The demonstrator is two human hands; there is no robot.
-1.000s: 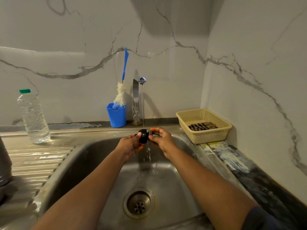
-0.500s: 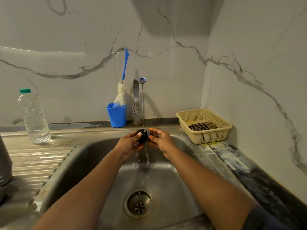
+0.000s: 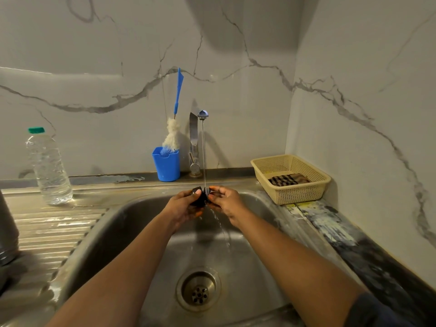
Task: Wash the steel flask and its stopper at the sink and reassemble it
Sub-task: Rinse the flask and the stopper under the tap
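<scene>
**Stopper rinsed under the tap, held at both ends**

The small black stopper is over the sink, at twelve o'clock from the drain, right under the thin stream of water falling from the tap. The left hand has its grip wrapped round the stopper's wider end. The right hand pinches the narrower end with its fingertips, so both grips are clamped on the same piece. Water runs off it into the basin.

I judge the stopper light and rigid but slick when wet, with little surface to catch. The broad rim looks the safest place to hold it, and two-handed over the basin is sensible, since a slip would send it toward the drain.

At nine o'clock, cut off by the frame edge, a grey steel vessel stands on the ribbed desk; it is likely the flask, though I cannot tell for sure. It would be heavier and smooth, best gripped round the middle.

Behind the sink a brush stands in a blue cup. A plastic bottle is at ten o'clock and a basket at two.
</scene>
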